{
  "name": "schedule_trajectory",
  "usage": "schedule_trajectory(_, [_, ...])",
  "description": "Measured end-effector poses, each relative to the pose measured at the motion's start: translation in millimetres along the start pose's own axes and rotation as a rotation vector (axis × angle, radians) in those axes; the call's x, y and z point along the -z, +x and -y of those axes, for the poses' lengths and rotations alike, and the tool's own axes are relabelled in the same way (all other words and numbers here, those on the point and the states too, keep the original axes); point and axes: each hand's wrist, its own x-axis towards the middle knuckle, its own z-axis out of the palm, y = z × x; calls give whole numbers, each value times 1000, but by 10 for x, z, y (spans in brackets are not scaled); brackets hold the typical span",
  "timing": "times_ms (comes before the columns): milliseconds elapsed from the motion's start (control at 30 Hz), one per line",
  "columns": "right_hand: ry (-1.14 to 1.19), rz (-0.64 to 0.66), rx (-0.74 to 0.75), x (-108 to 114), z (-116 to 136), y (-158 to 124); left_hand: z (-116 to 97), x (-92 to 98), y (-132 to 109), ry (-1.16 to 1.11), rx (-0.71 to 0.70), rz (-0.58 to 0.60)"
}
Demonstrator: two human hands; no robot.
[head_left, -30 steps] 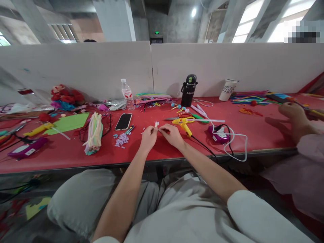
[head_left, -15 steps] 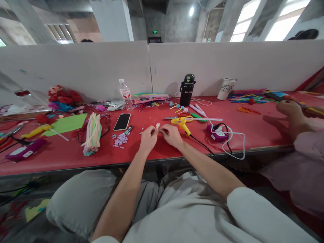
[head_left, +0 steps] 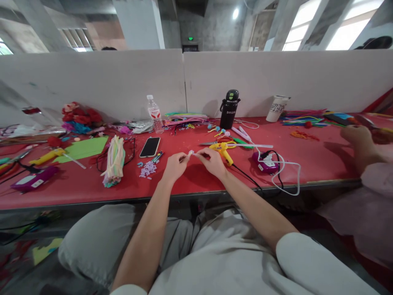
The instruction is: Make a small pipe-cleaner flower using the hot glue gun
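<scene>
Between my fingertips, just above the red tabletop (head_left: 202,180), is a small pale lilac-white piece (head_left: 191,153), too small to make out clearly. My left hand (head_left: 176,166) pinches it from the left. From the other side my right hand (head_left: 212,161) has thumb and forefinger pressed together at it. Left of my left hand lies a heap of short lilac pieces (head_left: 147,169), with a small cutter knife (head_left: 157,156) beside it. A yellow glue gun (head_left: 224,151) lies just beyond my right hand, close to scissors (head_left: 227,143).
A phone (head_left: 150,147) and a bundle of pale pipe cleaners (head_left: 114,159) lie left. Behind stand a water bottle (head_left: 155,114), a black flask (head_left: 229,110) and a cup (head_left: 277,109). A purple power strip (head_left: 264,163) with cables lies right. Another person's hand (head_left: 357,141) is far right.
My hands have drawn slightly apart, the left one moving a little left, and the small piece now shows between the fingertips. The whole view has shifted slightly.
</scene>
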Motion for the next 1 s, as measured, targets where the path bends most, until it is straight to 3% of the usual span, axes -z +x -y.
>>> schedule_trajectory(200, [5, 21, 24, 13, -27, 12, 2, 51, -22, 15, -48, 52])
schedule_trajectory(367, [0, 14, -22, 16, -47, 11, 25, 25, -9, 42, -58, 44])
schedule_trajectory(633, [-52, 80, 61, 46, -20, 33, 85, -6, 2, 82, -109, 33])
schedule_trajectory(1000, [-93, 82, 66, 42, -7, 32, 65, -12, -3, 142, -105, 58])
